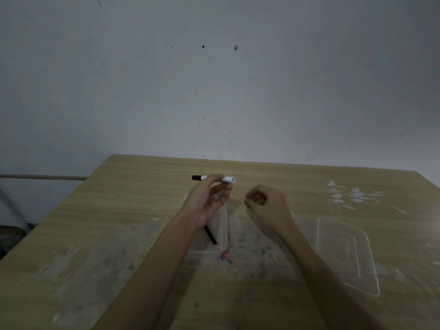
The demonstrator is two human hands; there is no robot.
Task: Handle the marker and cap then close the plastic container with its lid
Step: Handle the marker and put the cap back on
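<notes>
My left hand (209, 198) holds a white marker (228, 179) with a black cap end pointing left, level above the table. My right hand (264, 203) hovers just to its right with fingers curled in; whether it holds anything small I cannot tell. Under both hands sits a clear plastic container (225, 229), open, with a black stick-like object (210, 235) lying inside it, partly hidden by my left wrist. The container's clear lid (345, 253) lies flat on the table to the right.
The wooden table (119, 210) has worn, scuffed patches and white marks at the far right. A small red and blue scrap (226, 256) lies by the container's near edge. A grey wall stands behind the table; the left table edge drops off to the floor.
</notes>
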